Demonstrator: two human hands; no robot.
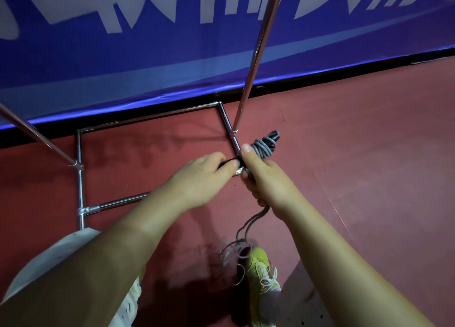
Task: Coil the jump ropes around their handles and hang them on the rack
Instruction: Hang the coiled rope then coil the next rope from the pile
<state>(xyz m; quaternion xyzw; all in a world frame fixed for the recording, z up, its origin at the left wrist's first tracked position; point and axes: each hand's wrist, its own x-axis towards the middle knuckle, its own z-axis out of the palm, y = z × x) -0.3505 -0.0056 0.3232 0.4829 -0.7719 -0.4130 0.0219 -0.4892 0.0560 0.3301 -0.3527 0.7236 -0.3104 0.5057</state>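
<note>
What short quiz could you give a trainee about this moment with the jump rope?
1. True or false: grey cord is already wound round the black handles.
2. Which hand grips the handle bundle from the side with the wound cord? A) left hand B) right hand
3. Fill in: the loose rope hangs down toward the person's yellow ____.

Key
1. True; several turns show beyond the right thumb.
2. B; the left hand pinches the dark near end of the bundle.
3. Shoe. The metal rack stands behind, and this rope is not yet hung.
</note>
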